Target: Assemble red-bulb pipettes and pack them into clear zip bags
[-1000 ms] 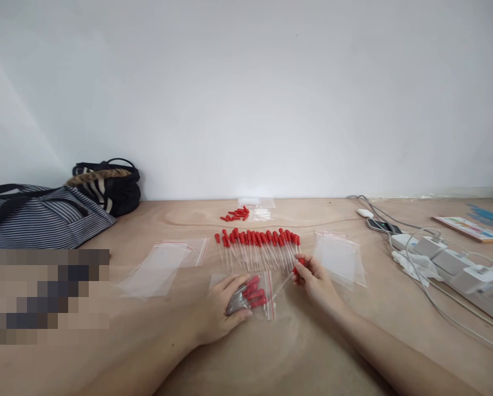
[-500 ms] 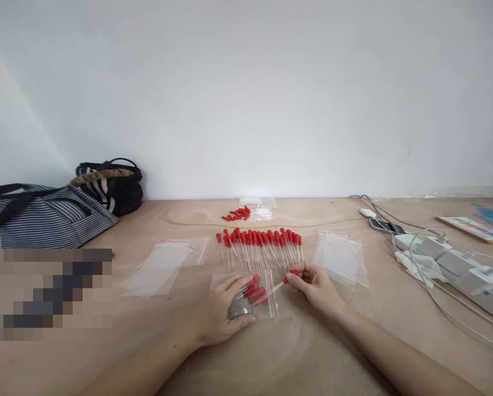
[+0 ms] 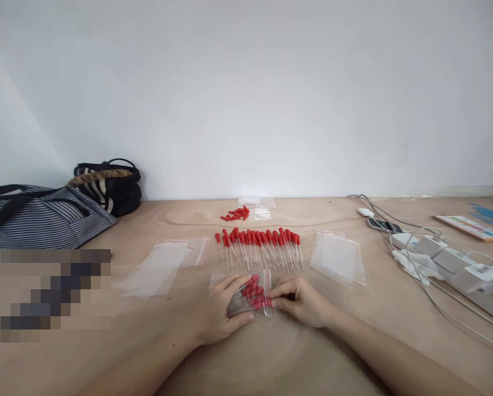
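A clear zip bag [image 3: 237,303] lies on the wooden table with several red-capped droppers [image 3: 252,291] inside it. My left hand [image 3: 225,308] is closed round the bag's left part, thumb along the lower edge and fingers over the top. At the bag's right-hand opening, my right hand [image 3: 298,302] pinches the red bulb of a dropper [image 3: 268,302], whose tube is inside the bag. Behind the hands spreads a row of red-capped droppers [image 3: 262,239], bulbs pointing away from me.
Flat clear bags [image 3: 159,269] lie at left, more bags [image 3: 339,258] at right. Loose red bulbs [image 3: 236,213] and clear tubes [image 3: 262,213] sit near the wall. Striped bag [image 3: 56,217] stands far left; chargers [image 3: 456,261] and cables are at right.
My right hand has moved down and left to the bag's opening. The dropper it held outside, at the bag's mouth, is now mostly inside.
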### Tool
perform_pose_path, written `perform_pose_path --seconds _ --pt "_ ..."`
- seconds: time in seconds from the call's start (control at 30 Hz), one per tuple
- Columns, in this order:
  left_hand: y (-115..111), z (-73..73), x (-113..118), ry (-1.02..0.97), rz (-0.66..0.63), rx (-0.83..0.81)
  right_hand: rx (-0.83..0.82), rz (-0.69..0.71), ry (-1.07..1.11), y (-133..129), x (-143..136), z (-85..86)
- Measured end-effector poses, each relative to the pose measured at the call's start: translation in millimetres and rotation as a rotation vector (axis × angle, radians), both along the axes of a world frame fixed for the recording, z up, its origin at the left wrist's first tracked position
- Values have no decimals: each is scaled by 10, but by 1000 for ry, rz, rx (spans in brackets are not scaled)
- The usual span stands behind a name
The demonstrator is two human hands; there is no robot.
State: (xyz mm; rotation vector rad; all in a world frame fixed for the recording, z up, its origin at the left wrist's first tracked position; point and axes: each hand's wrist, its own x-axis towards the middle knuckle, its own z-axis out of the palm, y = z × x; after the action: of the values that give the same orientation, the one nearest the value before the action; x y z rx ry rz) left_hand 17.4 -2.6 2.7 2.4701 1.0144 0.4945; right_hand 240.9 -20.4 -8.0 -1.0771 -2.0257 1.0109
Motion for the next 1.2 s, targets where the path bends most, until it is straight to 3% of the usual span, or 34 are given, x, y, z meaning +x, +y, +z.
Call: perform_pose_path --seconds 0.17,0.33,0.5,0.8,1.2 --pt "11 -9 -2 -16 -17 15 -71 -62 19 134 -29 -73" --pt "14 19 12 -43 -42 31 -98 -6 -50 208 -94 -75" --pt "28 37 6 -44 -49 27 31 -110 -175 184 -146 -71" --pt "19 99 -10 31 -52 98 54 -7 -195 197 -96 -75" --pt "34 53 31 37 -8 103 -17 -318 -315 62 -270 6"
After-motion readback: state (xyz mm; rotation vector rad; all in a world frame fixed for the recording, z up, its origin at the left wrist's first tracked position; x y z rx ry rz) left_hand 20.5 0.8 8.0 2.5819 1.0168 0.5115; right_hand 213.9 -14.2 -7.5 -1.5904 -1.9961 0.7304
